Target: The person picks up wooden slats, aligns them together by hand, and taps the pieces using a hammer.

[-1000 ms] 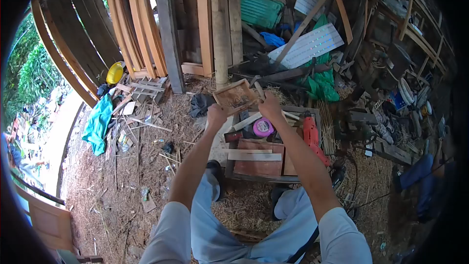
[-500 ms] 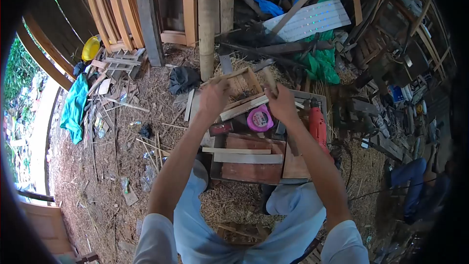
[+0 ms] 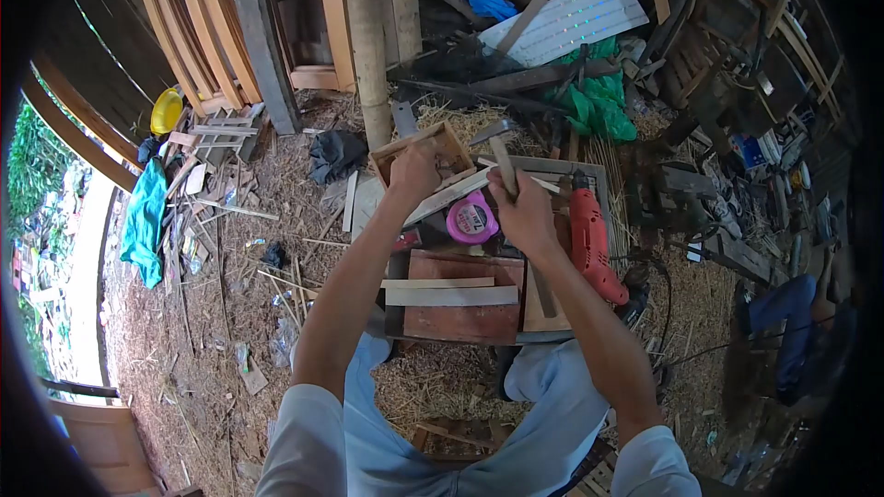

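Observation:
My right hand [image 3: 525, 212] is wrapped round the wooden handle of a hammer [image 3: 503, 162], which stands tilted with its metal head up and away from me. My left hand [image 3: 415, 171] reaches into a small open wooden box [image 3: 453, 140]; its fingers are curled down, and whatever is between them is hidden. Between my hands, just nearer to me, lies a pink tape measure [image 3: 471, 218]. Light wooden strips [image 3: 440, 202] run slantwise between the tape and the box.
A red power drill [image 3: 594, 244] lies at the right of the work surface, its cable trailing right. Two pale strips [image 3: 451, 296] rest on a reddish-brown board [image 3: 460, 320]. A bamboo post [image 3: 370, 64] stands behind. Wood shavings cover the floor. Another person's leg [image 3: 778, 308] is at far right.
The view has shifted slightly. My left hand now bends further into the box. The hammer in my right hand has come a little nearer to me, and its head shows more plainly.

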